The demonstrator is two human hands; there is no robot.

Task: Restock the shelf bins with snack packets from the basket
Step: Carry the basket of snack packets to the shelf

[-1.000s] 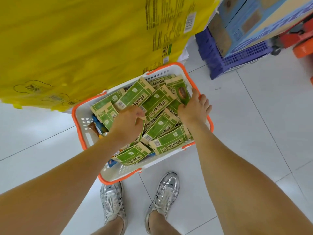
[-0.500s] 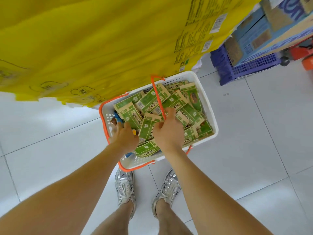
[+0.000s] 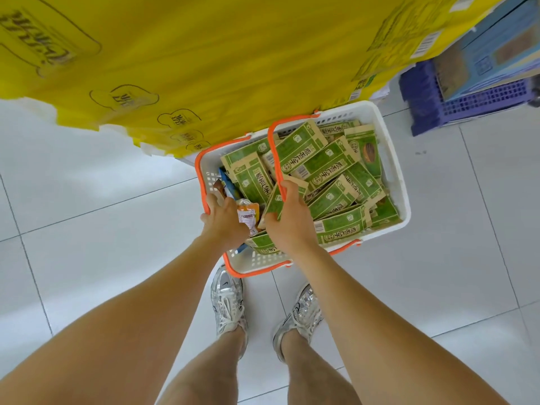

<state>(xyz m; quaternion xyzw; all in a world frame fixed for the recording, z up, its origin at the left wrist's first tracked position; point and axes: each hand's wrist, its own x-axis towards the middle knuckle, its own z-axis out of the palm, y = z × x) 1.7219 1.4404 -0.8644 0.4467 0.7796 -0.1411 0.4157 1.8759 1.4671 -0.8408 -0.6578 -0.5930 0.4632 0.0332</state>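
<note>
Many green-and-tan snack packets (image 3: 321, 165) fill the white basket (image 3: 393, 159), left hand (image 3: 223, 222) and right hand (image 3: 292, 223) gripping orange handles (image 3: 270, 141).

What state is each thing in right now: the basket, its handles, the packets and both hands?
basket: filled with packets.
green packets: heaped loosely, overlapping at mixed angles.
raised handle: standing up over the packets, gripped by the right hand.
lowered handle: lying along the rim, gripped by the left hand.
orange pouch: beside the left hand; held or not, cannot tell.
</note>
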